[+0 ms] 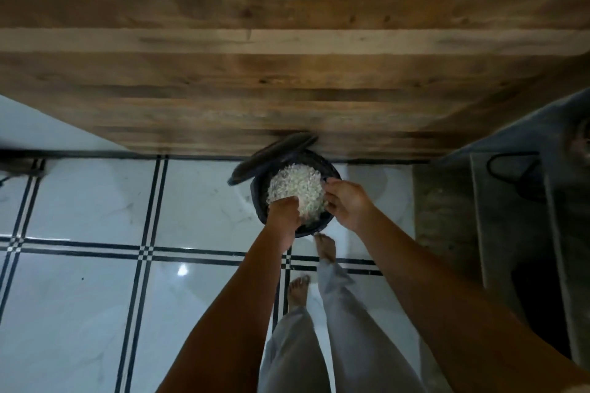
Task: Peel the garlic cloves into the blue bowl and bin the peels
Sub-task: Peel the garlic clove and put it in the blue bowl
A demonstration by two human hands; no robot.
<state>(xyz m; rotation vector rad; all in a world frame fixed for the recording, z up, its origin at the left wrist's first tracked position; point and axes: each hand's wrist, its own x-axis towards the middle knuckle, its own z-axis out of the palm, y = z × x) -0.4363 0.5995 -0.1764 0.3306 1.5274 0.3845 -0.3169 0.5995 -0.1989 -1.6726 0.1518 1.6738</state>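
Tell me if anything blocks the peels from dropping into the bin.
Nothing visible does. The bin stands open, its lid tipped up at the back left, clear of the mouth. The peels are held right over the opening by the left hand and right hand.

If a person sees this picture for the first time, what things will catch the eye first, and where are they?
The eye goes first to the pale heap of garlic peels just below the picture's centre, bright against the dark bin under it. The left hand and right hand hold the heap from both sides over the bin, whose lid stands open to the upper left. Bare feet on white tiled floor show below.
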